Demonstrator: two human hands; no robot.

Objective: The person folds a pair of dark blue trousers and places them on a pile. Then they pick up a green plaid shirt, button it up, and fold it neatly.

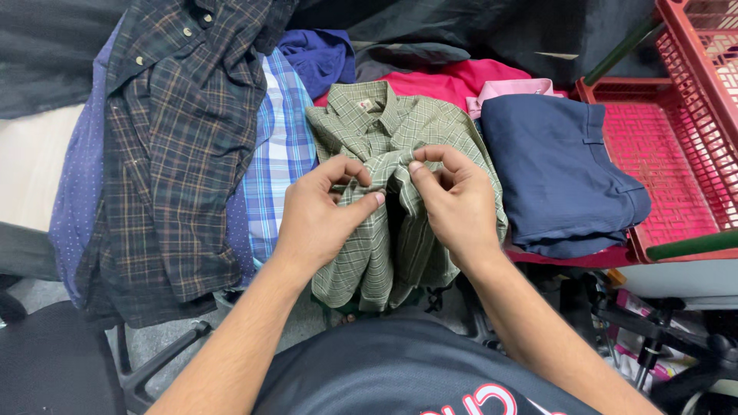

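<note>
Both hands (323,211) (453,200) pinch soft checked green shirt (384,131).

A table piled with clothes, with a red crate at the side.

The pale table top (31,157) shows bare at the left edge. On it lie a dark checked shirt (181,146), a blue checked shirt (284,146), a purple dotted cloth (77,192), a folded navy garment (557,173), a pink one (511,88) and a red one (453,81). Black cloth (477,27) lies at the back. A red plastic crate (676,146) stands at the right. Below, a grey floor (165,338) and what may be a black chair (54,361).
</note>
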